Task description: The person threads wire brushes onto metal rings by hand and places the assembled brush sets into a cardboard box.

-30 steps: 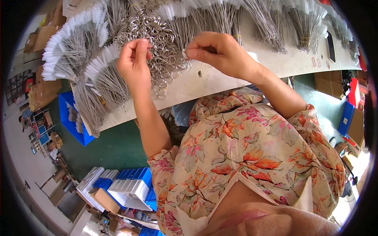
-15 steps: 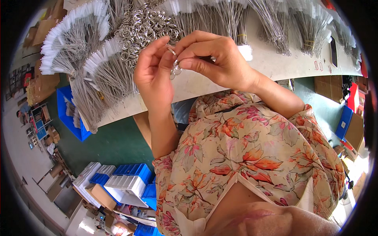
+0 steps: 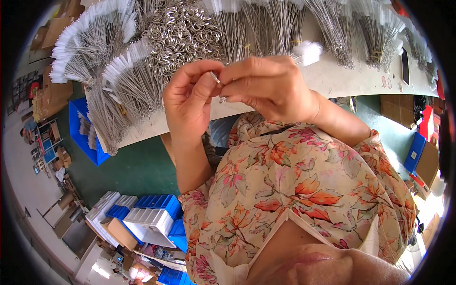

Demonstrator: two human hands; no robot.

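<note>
Over the near edge of the table my two hands meet, both closed. My left hand point(image 3: 190, 97) pinches a shiny metal split ring point(image 3: 215, 77) between thumb and forefinger. Close against it, my right hand point(image 3: 273, 88) holds thin wire brushes; their white bristle heads point(image 3: 308, 53) stick out beyond its far side, slightly blurred. Small wire loops point(image 3: 223, 99) show below the right fingertips, next to the ring. The fingers hide most of the stems, and I cannot tell whether the ring passes through the loops. Just beyond my hands lies a heap of loose split rings point(image 3: 183, 35).
Bundles of white-tipped wire brushes point(image 3: 135, 78) cover the left and back of the pale table point(image 3: 365, 78). A dark phone-like slab point(image 3: 405, 66) lies at the right. A blue bin point(image 3: 80, 135) stands beyond the left edge, and blue and white crates point(image 3: 149, 218) are on the green floor.
Both hands have come down slightly toward me, and the right has turned. The brush heads behind it have swung up and right, showing more. The wire loops are now more covered by fingers.
</note>
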